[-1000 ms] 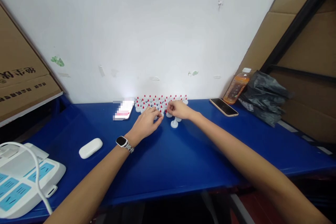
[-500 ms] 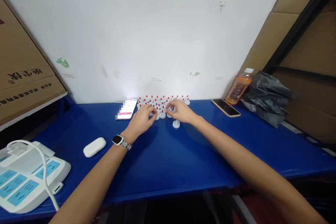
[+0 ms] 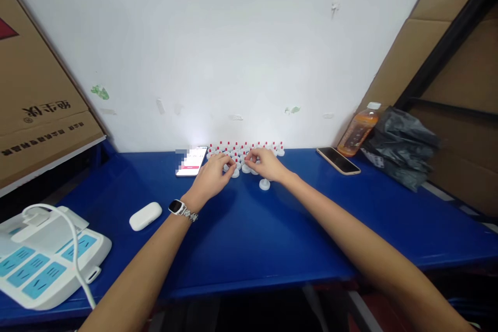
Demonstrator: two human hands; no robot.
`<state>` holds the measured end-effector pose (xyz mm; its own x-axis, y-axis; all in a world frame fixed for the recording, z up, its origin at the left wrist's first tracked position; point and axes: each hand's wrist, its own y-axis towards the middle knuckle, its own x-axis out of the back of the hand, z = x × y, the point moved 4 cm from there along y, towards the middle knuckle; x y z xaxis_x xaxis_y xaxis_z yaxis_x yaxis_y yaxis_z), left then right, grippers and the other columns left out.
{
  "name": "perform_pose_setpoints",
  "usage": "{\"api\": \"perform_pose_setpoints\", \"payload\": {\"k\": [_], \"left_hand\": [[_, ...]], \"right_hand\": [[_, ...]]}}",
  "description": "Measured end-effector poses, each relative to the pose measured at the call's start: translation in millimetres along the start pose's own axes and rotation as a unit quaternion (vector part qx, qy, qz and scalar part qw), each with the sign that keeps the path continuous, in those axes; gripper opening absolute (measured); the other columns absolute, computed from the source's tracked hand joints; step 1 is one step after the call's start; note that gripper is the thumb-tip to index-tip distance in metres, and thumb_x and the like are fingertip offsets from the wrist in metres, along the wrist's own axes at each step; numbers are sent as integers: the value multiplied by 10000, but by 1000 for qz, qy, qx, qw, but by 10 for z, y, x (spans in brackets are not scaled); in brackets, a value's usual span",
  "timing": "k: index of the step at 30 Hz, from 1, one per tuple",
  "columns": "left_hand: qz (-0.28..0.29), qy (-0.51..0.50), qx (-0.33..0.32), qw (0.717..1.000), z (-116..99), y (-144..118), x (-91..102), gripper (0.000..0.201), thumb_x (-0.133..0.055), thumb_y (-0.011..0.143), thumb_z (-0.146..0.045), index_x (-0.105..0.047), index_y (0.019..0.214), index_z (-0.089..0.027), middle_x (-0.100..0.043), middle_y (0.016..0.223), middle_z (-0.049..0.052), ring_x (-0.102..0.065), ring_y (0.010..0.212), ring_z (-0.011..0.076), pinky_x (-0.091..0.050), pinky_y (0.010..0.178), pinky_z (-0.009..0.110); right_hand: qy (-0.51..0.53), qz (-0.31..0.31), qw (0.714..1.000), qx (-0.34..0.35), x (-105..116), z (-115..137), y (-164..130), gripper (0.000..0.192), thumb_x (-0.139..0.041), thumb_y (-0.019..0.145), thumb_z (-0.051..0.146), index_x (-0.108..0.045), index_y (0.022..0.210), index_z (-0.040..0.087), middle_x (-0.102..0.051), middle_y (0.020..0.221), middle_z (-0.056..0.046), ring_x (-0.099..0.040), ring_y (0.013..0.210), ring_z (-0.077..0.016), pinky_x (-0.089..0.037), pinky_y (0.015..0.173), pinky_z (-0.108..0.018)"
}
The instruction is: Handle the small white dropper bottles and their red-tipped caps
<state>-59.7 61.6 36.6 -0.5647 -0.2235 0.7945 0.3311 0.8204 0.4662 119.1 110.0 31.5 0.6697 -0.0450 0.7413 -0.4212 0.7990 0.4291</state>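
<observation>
1. Together, your left hand (image 3: 212,177) and right hand (image 3: 266,165) pinch at white red-tipped caps (image 3: 244,153) massed against the wall; exactly what each grips cannot be told
2. One loose cap (image 3: 264,184) sits just beside your right wrist
3. A lit phone (image 3: 191,161) lies left on the blue table (image 3: 272,233)

Smooth, slightly glossy blue worktop (image 3: 249,228). Small white plastic caps with red tips (image 3: 243,151), shiny. White glossy plastic earbud case (image 3: 145,216). Matt brown cardboard box (image 3: 35,98). Crinkled glossy black plastic bag (image 3: 404,148). Metal-link wristwatch band (image 3: 189,213). Matt, scuffed white wall (image 3: 233,52).
</observation>
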Motion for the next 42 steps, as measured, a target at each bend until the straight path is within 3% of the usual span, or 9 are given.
{"api": "perform_pose_setpoints", "payload": {"k": [5, 9, 12, 14, 18, 26, 36, 39, 42], "left_hand": [[-50, -23, -17, 998, -90, -5, 66, 204, -490, 962, -339, -634, 914, -202, -641, 938, 37, -565, 862, 189, -436, 774, 322], [-60, -47, -23, 997, -170, -9, 57, 215, -486, 969, -348, -624, 900, -198, -635, 903, 31, -560, 828, 176, -426, 720, 299], [-57, -66, -40, 995, -255, -21, 25, 222, -471, 979, -342, -624, 918, -194, -627, 891, 33, -554, 804, 168, -422, 706, 294], [-54, -92, -54, 993, -329, -37, -1, 217, -463, 985, -341, -621, 1017, -196, -630, 928, 39, -561, 812, 164, -428, 714, 293], [-28, -146, -68, 987, -469, -80, -71, 289, -458, 994, -359, -526, 1227, -202, -617, 969, 45, -570, 830, 160, -442, 736, 295], [47, -136, -103, 984, -624, -146, -177, 204, -337, 1036, -338, -470, 970, -198, -556, 863, 14, -529, 738, 141, -425, 698, 294], [-17, 97, -188, 977, -676, -128, -192, 264, -271, 1033, -279, -488, 920, -179, -577, 891, 73, -546, 814, 202, -429, 705, 330], [-14, 64, -170, 983, -673, -116, -209, 279, -276, 1034, -287, -512, 928, -183, -596, 923, 78, -562, 863, 202, -437, 739, 325], [-11, -35, -106, 994, -655, -91, -252, 323, -268, 1041, -330, -521, 891, -196, -600, 865, 49, -561, 800, 175, -427, 710, 301]], "right_hand": [[201, -58, 977, -29, 164, 18, -88, 157, -548, 884, 353, -558, 864, 197, -673, 873, -37, -605, 816, -161, -453, 717, -282], [379, -50, 920, -90, 206, 112, -222, 255, -502, 900, 482, -405, 912, 247, -615, 725, 35, -607, 629, -136, -476, 630, -274], [450, -31, 884, -123, 188, 202, -333, 305, -500, 889, 530, -373, 913, 254, -560, 651, 71, -538, 478, -107, -425, 517, -236], [454, -19, 882, -121, 172, 254, -394, 305, -499, 897, 529, -411, 895, 237, -515, 599, 77, -455, 432, -83, -350, 458, -204], [409, 64, 905, -93, 98, 341, -480, 380, -446, 934, 554, -463, 793, 201, -412, 506, 76, -335, 407, -66, -257, 410, -196], [505, 114, 839, -168, 117, 422, -563, 189, -485, 923, 412, -374, 894, 261, -325, 440, 132, -191, 361, -70, -146, 373, -168], [513, 88, 829, -206, 85, 473, -580, 157, -441, 913, 410, -383, 924, 264, -309, 415, 142, -172, 351, -65, -138, 377, -150], [511, 80, 830, -208, 35, 434, -566, 160, -431, 902, 413, -381, 914, 261, -302, 418, 143, -174, 346, -63, -143, 380, -149], [479, 34, 854, -201, -18, 370, -531, 152, -436, 889, 403, -395, 908, 257, -327, 441, 131, -222, 352, -70, -171, 382, -153]]}}
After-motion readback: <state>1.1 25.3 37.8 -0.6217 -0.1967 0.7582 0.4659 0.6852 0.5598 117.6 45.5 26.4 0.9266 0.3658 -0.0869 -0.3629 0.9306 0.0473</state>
